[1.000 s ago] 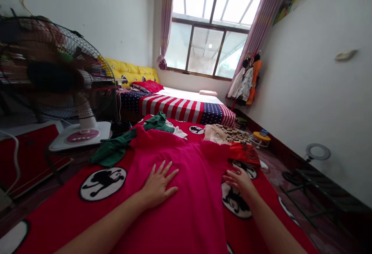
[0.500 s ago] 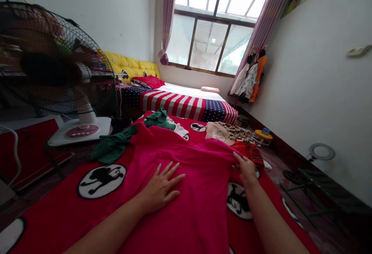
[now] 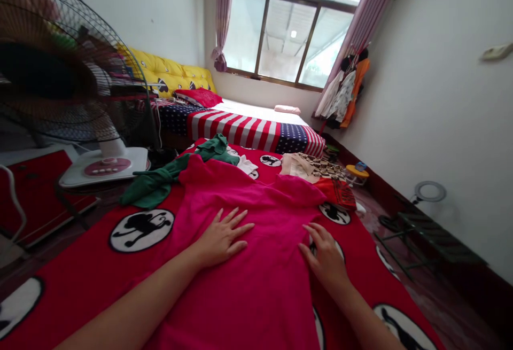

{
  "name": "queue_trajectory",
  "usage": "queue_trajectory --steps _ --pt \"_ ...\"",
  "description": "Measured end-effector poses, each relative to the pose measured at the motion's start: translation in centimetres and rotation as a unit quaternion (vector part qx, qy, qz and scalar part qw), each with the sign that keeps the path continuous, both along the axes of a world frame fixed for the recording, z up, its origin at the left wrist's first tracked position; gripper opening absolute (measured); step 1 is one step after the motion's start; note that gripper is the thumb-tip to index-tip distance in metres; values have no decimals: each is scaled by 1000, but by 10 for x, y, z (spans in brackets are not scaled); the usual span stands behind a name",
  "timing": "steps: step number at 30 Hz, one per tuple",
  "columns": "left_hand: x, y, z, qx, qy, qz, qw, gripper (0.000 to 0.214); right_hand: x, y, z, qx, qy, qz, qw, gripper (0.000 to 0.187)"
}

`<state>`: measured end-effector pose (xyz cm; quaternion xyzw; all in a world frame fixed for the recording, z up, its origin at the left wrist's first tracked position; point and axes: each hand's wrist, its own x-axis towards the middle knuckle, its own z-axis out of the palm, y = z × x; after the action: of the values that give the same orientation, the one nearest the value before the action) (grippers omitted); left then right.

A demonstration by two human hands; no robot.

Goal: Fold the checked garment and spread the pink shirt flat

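A bright pink shirt (image 3: pixel 256 280) lies spread over a red blanket (image 3: pixel 96 275) patterned with black monkey figures in white ovals. My left hand (image 3: pixel 224 236) rests flat on the middle of the shirt, fingers spread. At the shirt's right edge is my right hand (image 3: pixel 324 256), its fingers apart and the tips at the cloth, gripping nothing. Past the shirt's top left lies a crumpled green garment (image 3: pixel 154 184), with a white cloth (image 3: pixel 246 164) beside it. Beyond the top right are a beige and brown patterned garment (image 3: pixel 304 165) and a red garment (image 3: pixel 339 194).
On the left stands a fan (image 3: pixel 110 149) with a wire guard. A bed (image 3: pixel 236 128) with a flag-patterned cover is under the window. To the right are a dark green folding stool (image 3: pixel 436 240), a ring light (image 3: pixel 430 192) and a small yellow stool (image 3: pixel 356 171). Clothes (image 3: pixel 344 99) hang by the curtain.
My right hand has let go of the shirt's upper right corner and moved down and toward me along its right edge. My left hand stays flat on the shirt. The view has tilted slightly down.
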<state>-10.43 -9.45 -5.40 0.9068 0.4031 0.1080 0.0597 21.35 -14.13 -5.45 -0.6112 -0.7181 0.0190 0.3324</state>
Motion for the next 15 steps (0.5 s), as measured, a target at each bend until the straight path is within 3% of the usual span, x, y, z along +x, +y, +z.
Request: queue_trajectory --steps 3,8,11,15 --pt "-1 -2 2 -6 -2 36 999 57 -3 -15 0 -35 -165 30 985 36" --pt "-29 -12 9 -49 11 117 992 69 -17 -3 33 -98 -288 -5 952 19" --pt "-60 -30 11 -52 34 128 990 67 -34 8 42 -73 -266 0 961 21" --pt "-107 -61 13 -53 64 135 987 63 -48 16 23 -59 -163 78 982 37"
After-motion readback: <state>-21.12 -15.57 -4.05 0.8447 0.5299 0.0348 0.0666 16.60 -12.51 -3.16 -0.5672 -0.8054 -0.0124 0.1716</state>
